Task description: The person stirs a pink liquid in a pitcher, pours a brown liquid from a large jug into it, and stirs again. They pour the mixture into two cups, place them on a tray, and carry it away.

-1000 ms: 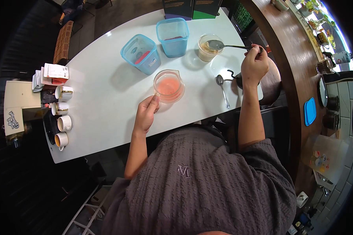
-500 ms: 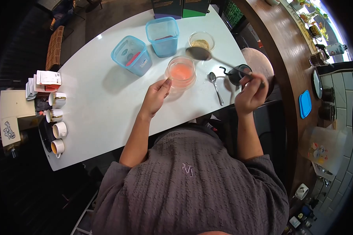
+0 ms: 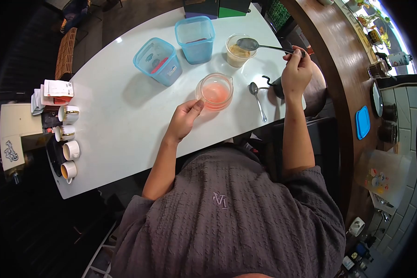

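My left hand is closed on the handle of a glass pitcher that holds pink liquid and stands on the white table. My right hand grips the handle end of a long dark spoon. The spoon's bowl is over a clear cup of yellowish-brown contents; whether it touches them I cannot tell. A small metal spoon lies right of the pitcher. Beside my right forearm is a black gooseneck kettle, partly hidden.
Two blue plastic tubs stand behind the pitcher. Several white cups line the table's left edge, near stacked packets. Dark boxes are at the back. A wooden counter with a blue lid runs along the right.
My right hand has moved up, bringing the long spoon's bowl from above the pitcher's back right to over the clear cup. My left hand still holds the pitcher.
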`<state>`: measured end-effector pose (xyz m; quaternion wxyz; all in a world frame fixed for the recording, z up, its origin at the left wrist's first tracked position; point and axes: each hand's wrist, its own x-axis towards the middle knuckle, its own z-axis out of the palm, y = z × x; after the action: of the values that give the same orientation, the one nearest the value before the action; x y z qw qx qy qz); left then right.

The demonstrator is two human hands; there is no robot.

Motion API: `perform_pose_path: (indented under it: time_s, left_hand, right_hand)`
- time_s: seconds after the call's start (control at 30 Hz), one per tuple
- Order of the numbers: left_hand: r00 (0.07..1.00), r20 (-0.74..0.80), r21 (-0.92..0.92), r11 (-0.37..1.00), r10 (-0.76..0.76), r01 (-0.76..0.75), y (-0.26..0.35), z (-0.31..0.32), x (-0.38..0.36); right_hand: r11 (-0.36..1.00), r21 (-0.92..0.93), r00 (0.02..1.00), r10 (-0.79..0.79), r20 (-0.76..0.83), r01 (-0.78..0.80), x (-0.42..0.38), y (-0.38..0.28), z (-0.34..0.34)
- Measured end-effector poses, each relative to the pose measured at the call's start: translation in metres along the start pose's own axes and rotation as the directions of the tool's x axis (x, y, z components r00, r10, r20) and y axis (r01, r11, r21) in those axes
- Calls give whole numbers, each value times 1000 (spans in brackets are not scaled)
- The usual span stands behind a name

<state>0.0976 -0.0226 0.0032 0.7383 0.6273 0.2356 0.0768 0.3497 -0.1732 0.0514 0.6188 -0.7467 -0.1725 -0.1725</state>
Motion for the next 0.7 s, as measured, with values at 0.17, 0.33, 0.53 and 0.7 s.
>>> perform_pose_path:
  time_s: [0.17,0.33,0.53,0.7]
  left_hand:
    - [1000,-19,-29,1000,-8,8,-7,-1,-11]
    - [1000,-10,-36,999,-10,10,-15,-5,-14]
    - [998,39,-42,998,-53,55,-17,1,-10]
    - [994,99,-58,996,-54,60,-19,12,-5]
  right_hand:
    - [998,-6,997,56,54,-56,-4,3,16]
    - [993,-5,989,122,87,-122,0,9,16]
    - [974,-64,953,227,198,-219,4,16,-1]
    - [973,-204,993,119,23,-112,-2,11,-46]
